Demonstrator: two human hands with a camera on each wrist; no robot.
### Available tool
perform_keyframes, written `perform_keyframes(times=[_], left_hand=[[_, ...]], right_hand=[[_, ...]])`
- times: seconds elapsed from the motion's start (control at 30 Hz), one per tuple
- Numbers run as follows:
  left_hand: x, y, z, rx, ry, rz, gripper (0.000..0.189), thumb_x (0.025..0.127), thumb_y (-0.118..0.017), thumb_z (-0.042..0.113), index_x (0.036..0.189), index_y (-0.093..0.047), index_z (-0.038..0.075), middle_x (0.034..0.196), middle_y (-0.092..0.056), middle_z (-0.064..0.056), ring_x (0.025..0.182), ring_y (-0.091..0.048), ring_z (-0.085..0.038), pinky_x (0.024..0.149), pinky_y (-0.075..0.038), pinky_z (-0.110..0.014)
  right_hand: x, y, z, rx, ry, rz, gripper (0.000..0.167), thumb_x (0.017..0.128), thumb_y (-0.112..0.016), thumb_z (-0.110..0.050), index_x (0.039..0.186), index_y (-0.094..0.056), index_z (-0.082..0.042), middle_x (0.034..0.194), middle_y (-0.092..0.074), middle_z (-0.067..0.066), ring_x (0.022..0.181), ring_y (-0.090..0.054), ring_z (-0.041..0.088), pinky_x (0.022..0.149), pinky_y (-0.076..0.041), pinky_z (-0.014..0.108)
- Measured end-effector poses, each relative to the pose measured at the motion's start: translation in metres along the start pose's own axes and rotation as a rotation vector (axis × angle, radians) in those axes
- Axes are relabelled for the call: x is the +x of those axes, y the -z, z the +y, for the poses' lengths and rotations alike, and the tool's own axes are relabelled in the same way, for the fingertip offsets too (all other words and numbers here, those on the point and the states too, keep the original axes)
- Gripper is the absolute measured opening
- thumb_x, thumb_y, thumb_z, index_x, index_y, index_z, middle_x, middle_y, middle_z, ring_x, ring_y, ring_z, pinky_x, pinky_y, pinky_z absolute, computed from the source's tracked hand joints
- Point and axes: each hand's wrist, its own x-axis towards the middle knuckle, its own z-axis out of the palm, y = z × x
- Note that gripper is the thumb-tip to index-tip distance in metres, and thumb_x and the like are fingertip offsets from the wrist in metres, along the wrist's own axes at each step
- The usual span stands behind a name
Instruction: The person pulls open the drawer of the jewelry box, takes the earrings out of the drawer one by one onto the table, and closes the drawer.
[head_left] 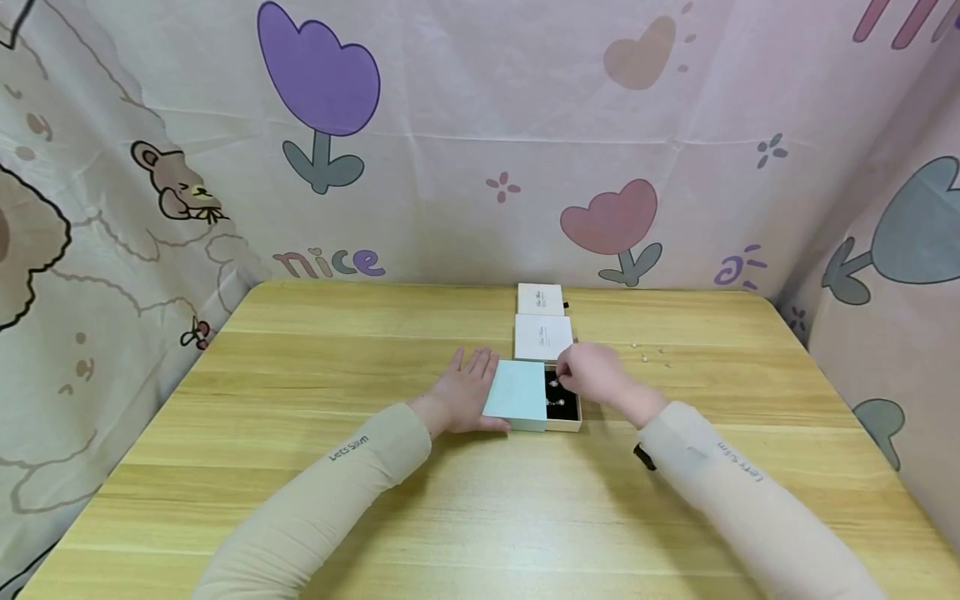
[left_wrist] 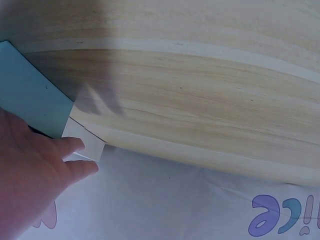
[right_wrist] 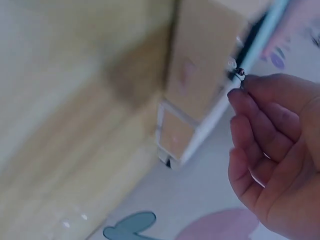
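A pale blue sliding jewelry box (head_left: 517, 394) lies mid-table with its drawer (head_left: 564, 425) pulled out to the right. Black lining in the drawer carries small shiny jewelry pieces (head_left: 556, 402). My left hand (head_left: 467, 393) rests along the box's left side, fingers straight and spread, thumb by the front corner. Over the drawer's back right part, my right hand (head_left: 600, 373) pinches a small shiny earring (right_wrist: 241, 75) between thumb and forefinger. In the right wrist view its other fingers curl loosely. The left wrist view has the left hand (left_wrist: 30, 170) beside the blue cover (left_wrist: 30, 82).
Two white boxes (head_left: 543, 337) (head_left: 540, 299) stand in line behind the blue one. Several tiny shiny pieces (head_left: 645, 358) lie on the wooden table (head_left: 337, 333) to the right. A printed cloth (head_left: 465, 167) hangs at the table's back edge.
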Motion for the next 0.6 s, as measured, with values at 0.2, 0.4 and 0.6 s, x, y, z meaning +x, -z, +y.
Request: perform_keyframes(times=[0.2, 0.4, 0.6], left_hand=[[0.002, 0.000, 0.000, -0.001, -0.003, -0.002, 0.109, 0.079, -0.036, 0.079, 0.150, -0.009, 0.000, 0.157, -0.010, -0.017, 0.146, -0.013, -0.027, 0.118, -0.010, -0.049], [0.002, 0.000, 0.000, -0.008, -0.002, 0.002, 0.109, 0.079, -0.036, 0.079, 0.150, -0.008, 0.000, 0.157, -0.010, -0.017, 0.146, -0.012, -0.027, 0.118, -0.011, -0.049], [0.001, 0.000, -0.001, -0.008, -0.003, 0.008, 0.109, 0.079, -0.036, 0.079, 0.150, -0.009, 0.000, 0.157, -0.010, -0.018, 0.145, -0.013, -0.028, 0.117, -0.012, -0.050]], right_hand=[[0.004, 0.028, 0.018, 0.071, -0.108, 0.031, 0.012, 0.081, -0.062, -0.006, 0.083, -0.073, -0.004, 0.083, -0.072, 0.008, 0.071, -0.063, 0.017, 0.070, -0.054, 0.036], [0.007, 0.038, 0.051, 0.175, -0.246, 0.069, 0.015, 0.086, -0.061, -0.012, 0.088, -0.072, -0.002, 0.088, -0.072, 0.013, 0.078, -0.065, 0.023, 0.076, -0.052, 0.040], [0.005, 0.028, 0.078, 0.205, -0.357, 0.036, 0.016, 0.087, -0.061, -0.012, 0.089, -0.072, 0.000, 0.091, -0.071, 0.016, 0.075, -0.063, 0.023, 0.074, -0.051, 0.042]])
